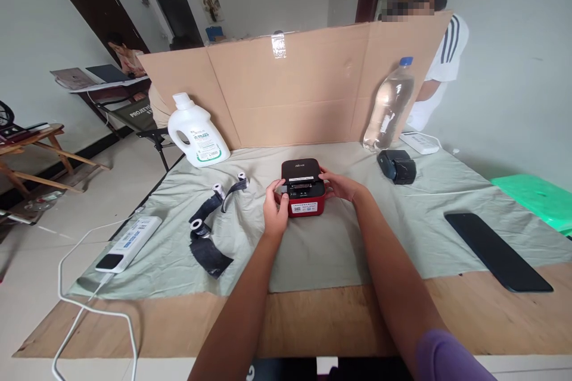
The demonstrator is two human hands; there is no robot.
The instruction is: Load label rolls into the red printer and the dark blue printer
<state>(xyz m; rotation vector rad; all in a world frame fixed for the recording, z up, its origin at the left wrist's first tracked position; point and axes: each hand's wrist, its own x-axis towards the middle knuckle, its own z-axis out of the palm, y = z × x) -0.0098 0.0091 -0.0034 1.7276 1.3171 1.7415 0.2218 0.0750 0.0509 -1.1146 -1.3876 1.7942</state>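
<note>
A small red and black thermal printer (305, 190) sits on the cloth in front of me, its white label facing me. My left hand (276, 209) grips its left side, with the thumb at the front corner. On the opposite side, my right hand (340, 186) has its fingers curled against the back right edge. To the left lie several small paper rolls (196, 226) with white cores and dark strips partly unwound. A black portable device (397, 166) with a dark roll at its front stands to the right.
A cardboard panel (290, 89) closes off the back. Before it stand a white detergent jug (196, 134) and a clear water bottle (389, 107). A white power strip (129, 244) with cable lies left, a black phone (498, 252) right. People are beyond the panel.
</note>
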